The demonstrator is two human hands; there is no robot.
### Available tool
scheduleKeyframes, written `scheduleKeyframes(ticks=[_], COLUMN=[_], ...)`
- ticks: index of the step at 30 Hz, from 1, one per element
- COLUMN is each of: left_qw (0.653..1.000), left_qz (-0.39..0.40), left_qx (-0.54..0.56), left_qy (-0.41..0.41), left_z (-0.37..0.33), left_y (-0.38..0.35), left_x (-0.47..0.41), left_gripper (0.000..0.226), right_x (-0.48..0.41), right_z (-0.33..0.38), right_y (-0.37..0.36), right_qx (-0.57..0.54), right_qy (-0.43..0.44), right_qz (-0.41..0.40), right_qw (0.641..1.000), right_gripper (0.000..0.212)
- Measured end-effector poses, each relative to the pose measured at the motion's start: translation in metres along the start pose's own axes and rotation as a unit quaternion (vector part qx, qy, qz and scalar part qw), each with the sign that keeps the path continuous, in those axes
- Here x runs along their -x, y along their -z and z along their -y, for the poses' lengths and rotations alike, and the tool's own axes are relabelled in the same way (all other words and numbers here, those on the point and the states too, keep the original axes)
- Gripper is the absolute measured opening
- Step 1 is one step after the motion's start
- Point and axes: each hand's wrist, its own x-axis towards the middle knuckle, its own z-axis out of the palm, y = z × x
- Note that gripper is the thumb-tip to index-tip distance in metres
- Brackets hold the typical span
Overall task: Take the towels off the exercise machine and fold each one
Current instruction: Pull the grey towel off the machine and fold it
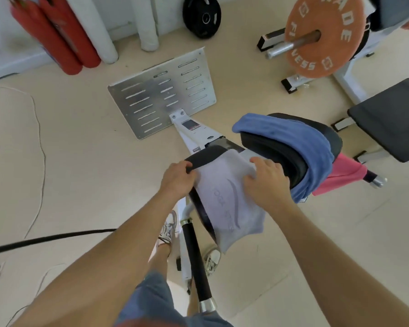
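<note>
A pale grey towel (224, 199) is lying across the nearer black pad (204, 156) of the exercise machine (194, 131). The 2 hands are gripping it: the left hand (177, 179) is curling around its left edge and the right hand (266, 184) is pinching its far corner. A blue towel (300, 142) is draping over the farther pad (267, 147), and a pink towel (340, 177) is hanging beside it.

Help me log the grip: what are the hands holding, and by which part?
The pale grey towel on the black pad: left hand grips its left edge, right hand its far right corner.
</note>
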Motion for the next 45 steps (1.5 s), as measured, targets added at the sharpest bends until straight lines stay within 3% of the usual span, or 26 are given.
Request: scheduleKeyframes(ticks=[3,5,7,11,14,18,20,25,29,32,35,37,41,43,45], left_qw=[0.994,0.984,0.978,0.963,0.943,0.936,0.931,0.886,0.867,0.875,0.9,0.917,0.917,0.946,0.978], left_qz=[0.06,0.064,0.07,0.088,0.101,0.153,0.181,0.161,0.158,0.112,0.032,-0.006,0.07,0.09,0.104], left_qx=[0.095,0.16,0.188,0.245,0.307,0.307,0.307,0.424,0.463,0.461,0.423,0.387,0.366,0.281,0.15], left_qy=[0.005,0.034,0.061,0.064,0.076,0.075,0.077,0.093,0.097,0.099,0.101,0.098,0.14,0.137,0.1], left_z=[-0.005,-0.003,0.0,0.003,0.003,0.002,0.004,0.018,0.03,0.037,0.044,0.047,0.039,0.03,0.019], left_y=[-0.005,-0.004,-0.004,-0.001,0.0,0.0,0.003,0.005,0.004,0.001,-0.003,-0.002,0.01,0.013,0.009], left_x=[0.002,0.0,-0.006,-0.014,-0.022,-0.03,-0.033,-0.037,-0.035,-0.039,-0.045,-0.049,-0.056,-0.067,-0.08], left_gripper=[0.003,0.015,0.008,0.011,0.014,0.016,0.015,0.02,0.007,0.02,0.023,0.028,0.026,0.025,0.045], right_x=[-0.032,-0.051,-0.063,-0.082,-0.09,-0.098,-0.104,-0.117,-0.124,-0.121,-0.111,-0.104,-0.09,-0.073,-0.046], right_z=[0.02,0.022,0.023,0.028,0.03,0.03,0.032,0.051,0.067,0.072,0.069,0.067,0.054,0.045,0.039], right_y=[0.008,0.007,0.007,0.014,0.019,0.019,0.019,0.02,0.013,0.002,-0.018,-0.025,-0.019,-0.016,-0.024], right_qx=[0.007,-0.012,-0.018,-0.088,-0.109,-0.104,-0.079,0.058,0.138,0.148,0.078,0.03,0.046,0.121,0.147], right_qy=[-0.051,-0.094,-0.102,-0.079,-0.071,0.003,0.034,0.064,0.062,0.072,0.164,0.201,0.13,0.135,0.181], right_qz=[0.081,0.107,0.111,0.156,0.212,0.276,0.293,0.258,0.246,0.179,0.071,0.04,0.043,0.002,-0.023], right_qw=[0.995,0.99,0.988,0.981,0.969,0.956,0.952,0.962,0.957,0.97,0.981,0.978,0.99,0.984,0.972], right_gripper=[0.045,0.037,0.012,0.002,0.022,0.053,0.054,0.021,0.016,0.016,0.026,0.033,0.045,0.043,0.041])
